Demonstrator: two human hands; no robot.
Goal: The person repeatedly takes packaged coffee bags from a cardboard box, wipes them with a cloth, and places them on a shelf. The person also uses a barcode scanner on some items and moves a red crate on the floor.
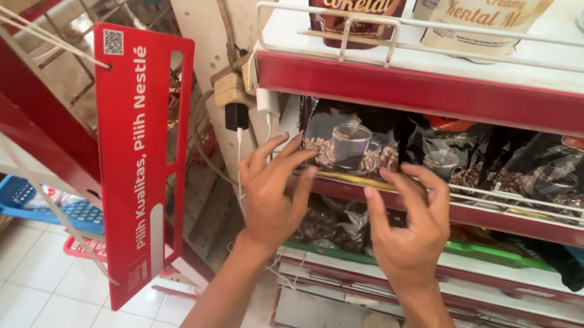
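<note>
My left hand [272,187] and my right hand [409,222] reach up to the middle shelf [515,222] of a red and white rack. Both hands have fingers spread and rest on the front of a black coffee pouch [351,142] that shows a glass cup and beans. The left fingertips touch the pouch's lower left corner. My right fingers touch its lower right edge, by the wire rail. More black coffee pouches [541,174] stand in a row to the right on the same shelf.
The top shelf [441,93] holds a brown pouch [353,6] and a cream pouch [481,18] behind a white wire rail. A red hanging sign [136,163] dangles at left. Chargers and cables [240,113] hang on the wall. Blue basket [38,204] sits low left.
</note>
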